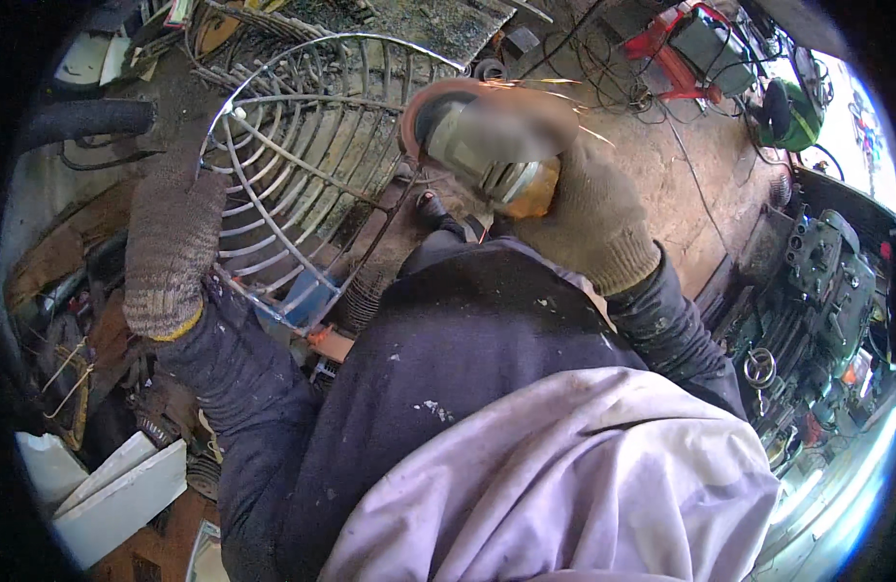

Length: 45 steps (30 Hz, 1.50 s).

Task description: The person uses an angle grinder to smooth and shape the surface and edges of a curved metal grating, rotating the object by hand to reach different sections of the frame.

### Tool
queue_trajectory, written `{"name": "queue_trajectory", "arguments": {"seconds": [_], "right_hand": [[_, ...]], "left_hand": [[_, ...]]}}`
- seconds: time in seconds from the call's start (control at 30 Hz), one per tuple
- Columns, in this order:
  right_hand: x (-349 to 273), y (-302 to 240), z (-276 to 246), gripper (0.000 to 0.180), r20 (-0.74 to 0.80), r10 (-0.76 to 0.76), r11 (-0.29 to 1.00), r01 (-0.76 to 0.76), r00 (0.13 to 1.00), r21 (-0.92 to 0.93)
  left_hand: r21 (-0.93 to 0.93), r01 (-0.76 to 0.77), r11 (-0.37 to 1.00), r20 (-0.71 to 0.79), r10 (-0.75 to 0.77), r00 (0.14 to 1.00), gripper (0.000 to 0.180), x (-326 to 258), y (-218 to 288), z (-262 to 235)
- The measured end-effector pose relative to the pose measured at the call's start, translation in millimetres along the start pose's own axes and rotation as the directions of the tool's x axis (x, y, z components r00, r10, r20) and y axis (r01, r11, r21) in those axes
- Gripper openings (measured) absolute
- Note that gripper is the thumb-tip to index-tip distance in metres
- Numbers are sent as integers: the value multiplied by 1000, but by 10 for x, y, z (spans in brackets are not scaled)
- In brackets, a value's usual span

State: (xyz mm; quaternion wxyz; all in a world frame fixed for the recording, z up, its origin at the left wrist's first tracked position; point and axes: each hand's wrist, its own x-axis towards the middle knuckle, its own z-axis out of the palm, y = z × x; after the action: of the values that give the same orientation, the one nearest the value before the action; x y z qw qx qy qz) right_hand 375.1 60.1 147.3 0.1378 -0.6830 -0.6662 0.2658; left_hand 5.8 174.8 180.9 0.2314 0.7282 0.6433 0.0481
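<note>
A curved, round-rimmed metal rod frame (315, 167), with many parallel bent bars, stands in front of me at the left. My left hand (176, 238), in a brown knit glove with a yellow cuff edge, is closed on its left rim; the fingertips are partly hidden. In a similar glove, my right hand (595, 218) is wrapped round an angle grinder (467, 145) at the frame's right side. The grinder's reddish-brown disc guard or wheel edge (410, 118) faces the bars. Orange sparks (540, 89) fly off to the right, and part of the grinder is blurred.
A red plastic stool (666, 53) bears a grey box (712, 50) among tangled cables at the upper right. Dark machinery (826, 291) lines the right side. White boards (118, 495) lie lower left, and a black padded bar (89, 123) juts in above my left hand.
</note>
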Motion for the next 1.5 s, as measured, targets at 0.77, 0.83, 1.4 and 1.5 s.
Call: {"name": "queue_trajectory", "arguments": {"seconds": [0.77, 0.83, 1.4, 1.5], "right_hand": [[99, 411, 579, 94, -105, -41, 880, 86, 994, 467], [106, 432, 466, 99, -57, -49, 876, 71, 997, 478], [57, 484, 574, 82, -63, -61, 927, 80, 996, 365], [96, 326, 310, 82, -83, -25, 956, 48, 996, 288]], "left_hand": [[-11, -24, 1000, -5, 24, 1000, 53, 17, -33, 2], [-18, -16, 1000, 2, 16, 1000, 53, 21, -80, -10], [-71, 119, 990, 90, -113, 989, 59, -15, 196, -82], [-81, 4, 997, 37, -1, 999, 54, -4, 68, -69]]}}
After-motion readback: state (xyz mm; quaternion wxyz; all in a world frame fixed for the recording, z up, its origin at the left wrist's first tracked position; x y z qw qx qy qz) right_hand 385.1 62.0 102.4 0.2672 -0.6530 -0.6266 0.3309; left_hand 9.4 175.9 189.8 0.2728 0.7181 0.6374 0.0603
